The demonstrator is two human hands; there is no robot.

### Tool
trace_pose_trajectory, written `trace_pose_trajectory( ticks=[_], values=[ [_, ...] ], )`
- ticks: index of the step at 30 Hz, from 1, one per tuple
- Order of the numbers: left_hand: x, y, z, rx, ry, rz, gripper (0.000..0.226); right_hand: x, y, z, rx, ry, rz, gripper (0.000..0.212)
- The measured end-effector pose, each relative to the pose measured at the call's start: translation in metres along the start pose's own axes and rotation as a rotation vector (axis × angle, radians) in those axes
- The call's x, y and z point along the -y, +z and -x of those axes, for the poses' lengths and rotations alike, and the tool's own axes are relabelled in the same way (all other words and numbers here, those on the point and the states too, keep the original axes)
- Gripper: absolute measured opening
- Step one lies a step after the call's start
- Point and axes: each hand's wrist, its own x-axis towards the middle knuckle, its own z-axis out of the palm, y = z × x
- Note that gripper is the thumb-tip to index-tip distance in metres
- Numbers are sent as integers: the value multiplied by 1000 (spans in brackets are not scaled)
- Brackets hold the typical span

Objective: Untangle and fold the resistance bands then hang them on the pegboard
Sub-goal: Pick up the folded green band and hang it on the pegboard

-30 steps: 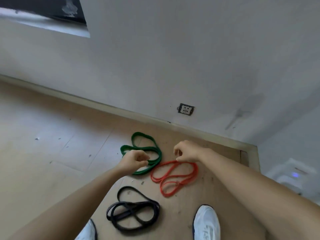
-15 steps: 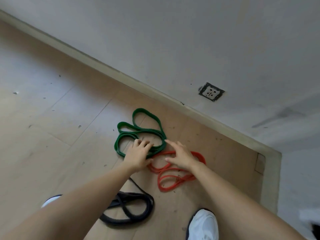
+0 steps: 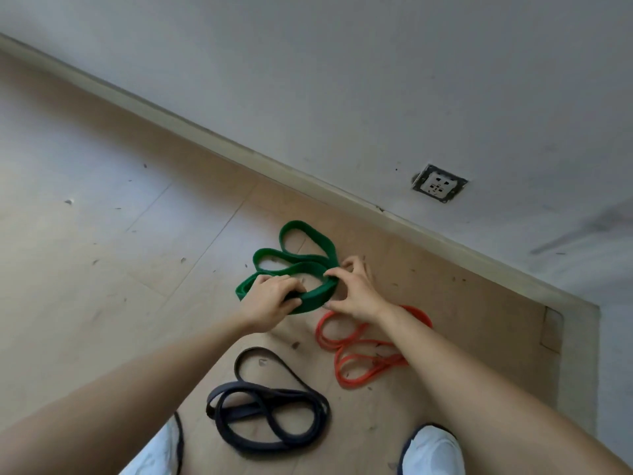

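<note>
- On the floor (image 3: 137,269), left hand (image 3: 270,298) and right hand (image 3: 356,296) each gripped the green band (image 3: 313,299)
- It looked light, limp, rubbery; loop bends seemed the best hold

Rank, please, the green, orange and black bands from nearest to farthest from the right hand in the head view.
1. Green band, pinched in the right hand.
2. Orange band, lying just beneath its wrist.
3. Black band, farther off, toward the lower left.

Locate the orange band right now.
Head view, right of centre on the floor: the orange band lies partly under the right arm, nearer than the green band, right of the black band.
</note>
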Motion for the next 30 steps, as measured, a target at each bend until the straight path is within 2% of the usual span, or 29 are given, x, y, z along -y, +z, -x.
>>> trace_pose_trajectory(
  ticks=[5, 7, 9, 14, 16, 19, 21, 23, 27, 30],
  values=[
    [-13, -80, 7, 132, -164, 474, 13, 42, -28, -1, -33, -120, 9, 57],
    [-28, -114, 11, 119, -208, 632, 16, 64, -44, -1, -80, -145, -62, 50],
    [-47, -148, 13, 72, -236, 693, 13, 89, -66, 0, -99, -171, -122, 46],
    [-80, -218, 29, -99, -218, 668, 21, 152, -140, 36, -57, -234, -261, 30],
    [-89, -236, 39, -59, -192, 677, 21, 171, -164, 58, -78, -269, -253, 29],
    [-111, -257, 54, 113, -86, 569, 43, 196, -193, 90, -149, -319, -201, 36],
    [-135, -263, 62, 148, 12, 548, 43, 212, -212, 114, -179, -339, -166, 42],
    [-161, -266, 68, 73, 94, 538, 43, 225, -231, 137, -192, -357, -150, 42],
    [-204, -282, 74, -106, 215, 515, 25, 238, -274, 175, -215, -350, -119, 42],
    [-236, -302, 76, -188, 268, 542, 22, 241, -303, 200, -191, -347, -140, 41]
  ],
)
